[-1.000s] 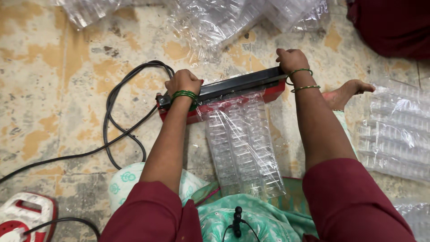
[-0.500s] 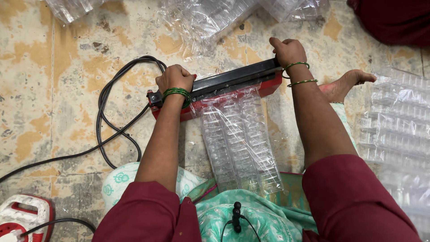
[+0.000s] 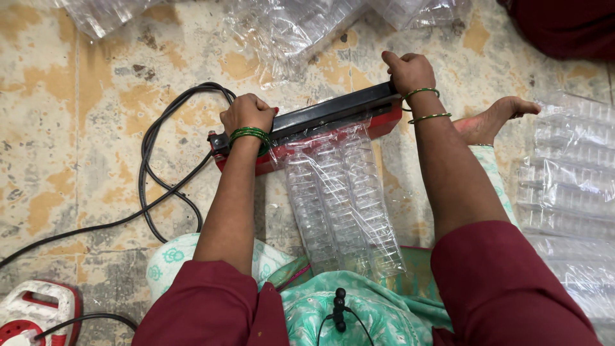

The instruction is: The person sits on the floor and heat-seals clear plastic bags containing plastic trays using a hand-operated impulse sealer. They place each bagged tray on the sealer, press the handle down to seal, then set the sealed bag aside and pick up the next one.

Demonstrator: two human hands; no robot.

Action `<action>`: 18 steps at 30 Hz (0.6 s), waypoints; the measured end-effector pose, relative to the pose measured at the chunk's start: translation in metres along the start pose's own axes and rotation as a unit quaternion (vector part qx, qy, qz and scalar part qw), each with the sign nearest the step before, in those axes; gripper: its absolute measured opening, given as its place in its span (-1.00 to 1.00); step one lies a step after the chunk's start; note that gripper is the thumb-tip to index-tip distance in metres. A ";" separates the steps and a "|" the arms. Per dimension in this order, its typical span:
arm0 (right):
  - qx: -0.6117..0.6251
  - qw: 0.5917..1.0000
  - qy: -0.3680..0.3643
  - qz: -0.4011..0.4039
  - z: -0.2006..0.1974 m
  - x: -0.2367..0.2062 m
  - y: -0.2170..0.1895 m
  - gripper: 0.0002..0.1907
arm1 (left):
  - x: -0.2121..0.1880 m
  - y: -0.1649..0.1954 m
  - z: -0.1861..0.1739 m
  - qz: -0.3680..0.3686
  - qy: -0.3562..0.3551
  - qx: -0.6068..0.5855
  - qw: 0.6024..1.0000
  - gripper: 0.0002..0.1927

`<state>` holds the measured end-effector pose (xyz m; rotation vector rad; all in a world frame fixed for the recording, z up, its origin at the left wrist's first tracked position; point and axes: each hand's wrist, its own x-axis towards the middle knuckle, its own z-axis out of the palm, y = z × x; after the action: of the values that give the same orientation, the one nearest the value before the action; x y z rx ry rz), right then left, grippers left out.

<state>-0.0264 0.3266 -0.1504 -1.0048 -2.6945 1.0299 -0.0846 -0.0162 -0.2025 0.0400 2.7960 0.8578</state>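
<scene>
- two hands press down on a red and black sealer (image 3: 320,122) lying on a worn, stained floor (image 3: 77,141).
- left hand (image 3: 246,115), fingers curled together, sits on the sealer's left end; green bangles ring the wrist.
- right hand (image 3: 410,70), fingers folded tight, grips the right end.
- a clear bag (image 3: 339,198) of small clear containers has its top edge clamped under the bar and runs back to the lap.
- a black cord (image 3: 160,186) loops off to the left.
- a bare foot (image 3: 493,118) lies just right of the sealer.
- more clear packs (image 3: 570,186) lie at the right.
- since half a second ago both hands keep the same grip; the sealer and bag have not moved.
</scene>
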 end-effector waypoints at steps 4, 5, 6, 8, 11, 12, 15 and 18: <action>-0.055 0.997 0.049 0.012 -0.006 -0.017 -0.023 -0.26 | 0.000 0.007 -0.007 0.008 0.002 0.004 1.000 -0.84; -0.074 0.995 0.072 0.016 -0.008 -0.021 -0.029 -0.21 | -0.001 0.011 -0.011 0.009 -0.006 -0.001 1.000 -0.82; -0.046 0.994 0.097 0.014 -0.010 -0.027 -0.033 -0.17 | -0.002 0.014 -0.015 0.009 -0.013 -0.007 1.000 -0.81; 0.010 0.989 0.147 0.007 -0.011 -0.042 -0.035 -0.04 | -0.006 0.022 -0.023 0.011 -0.010 -0.019 1.000 -0.80; 0.271 0.953 0.110 -0.082 -0.007 -0.081 -0.015 0.00 | -0.011 0.027 -0.040 0.026 -0.002 -0.044 0.999 -0.79; 0.373 0.923 0.050 -0.076 -0.001 -0.099 0.000 0.01 | -0.012 0.029 -0.044 0.034 -0.001 -0.057 0.998 -0.79; 0.231 0.970 -0.075 -0.008 0.014 -0.170 0.073 -0.05 | -0.018 0.033 -0.052 0.036 -0.008 -0.079 0.996 -0.70; 0.248 0.955 -0.163 0.001 0.025 -0.237 0.134 -0.07 | -0.031 0.030 -0.047 0.161 0.194 -0.137 0.958 -0.64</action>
<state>0.2248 0.2434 -0.2189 -0.7937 -2.4344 1.8922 -0.0653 -0.0195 -0.1418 0.3227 3.0428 1.4682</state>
